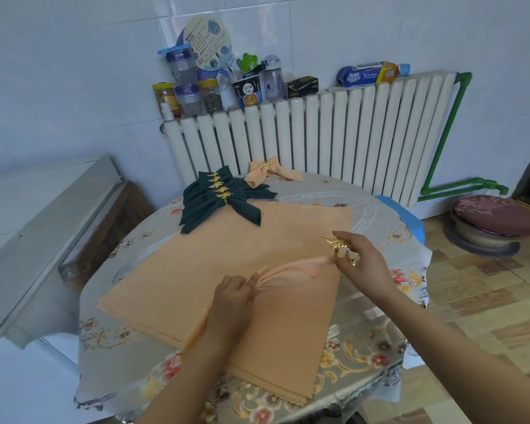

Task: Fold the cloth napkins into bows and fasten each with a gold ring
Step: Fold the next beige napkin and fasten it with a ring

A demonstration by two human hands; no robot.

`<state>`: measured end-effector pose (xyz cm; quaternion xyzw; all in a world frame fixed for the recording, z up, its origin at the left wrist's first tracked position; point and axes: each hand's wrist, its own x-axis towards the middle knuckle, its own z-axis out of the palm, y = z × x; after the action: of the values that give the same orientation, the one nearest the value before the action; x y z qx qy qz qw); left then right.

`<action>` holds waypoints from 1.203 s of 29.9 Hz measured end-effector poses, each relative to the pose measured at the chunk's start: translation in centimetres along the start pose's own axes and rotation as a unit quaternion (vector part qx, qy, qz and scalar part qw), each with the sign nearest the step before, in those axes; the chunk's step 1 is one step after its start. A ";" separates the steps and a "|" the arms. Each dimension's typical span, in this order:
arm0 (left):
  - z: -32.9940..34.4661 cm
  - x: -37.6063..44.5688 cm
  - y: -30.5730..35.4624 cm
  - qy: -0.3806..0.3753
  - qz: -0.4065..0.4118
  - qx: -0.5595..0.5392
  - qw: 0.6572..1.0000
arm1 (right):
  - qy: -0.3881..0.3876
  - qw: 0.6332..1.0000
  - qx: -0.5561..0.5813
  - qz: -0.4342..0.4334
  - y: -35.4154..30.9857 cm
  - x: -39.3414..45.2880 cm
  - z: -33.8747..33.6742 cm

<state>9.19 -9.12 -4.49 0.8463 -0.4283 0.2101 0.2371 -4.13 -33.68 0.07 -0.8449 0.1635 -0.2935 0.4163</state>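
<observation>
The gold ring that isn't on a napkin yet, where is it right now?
The gold ring is in the right hand, right of centre in the head view, at the gathered tip of the peach napkin that the left hand pinches.

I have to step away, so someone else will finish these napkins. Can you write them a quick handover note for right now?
Left hand pinches the gathered middle of a peach napkin lying on the peach stack. Right hand holds a gold ring at the napkin's end. Done: green bows piled, one peach bow at the table's far side. Left: ring this one, then fold the stack.
</observation>
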 end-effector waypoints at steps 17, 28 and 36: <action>-4.1 -1.6 -1.5 0.010 0.086 -0.017 0.996 | -0.186 0.982 -0.031 0.031 -3.8 -1.6 -1.5; -4.5 -1.1 -0.5 -0.001 0.131 -0.008 0.991 | -0.240 0.954 -0.171 -0.048 -6.6 -3.1 0.2; -4.6 -1.1 1.1 -0.028 0.124 0.010 0.992 | -0.195 0.958 -0.201 -0.053 -7.3 -4.2 1.9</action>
<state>6.99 -6.30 -1.15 0.7944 -0.5342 0.2185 0.1892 -5.90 -25.93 3.50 -0.9595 0.0898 -0.1057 0.2453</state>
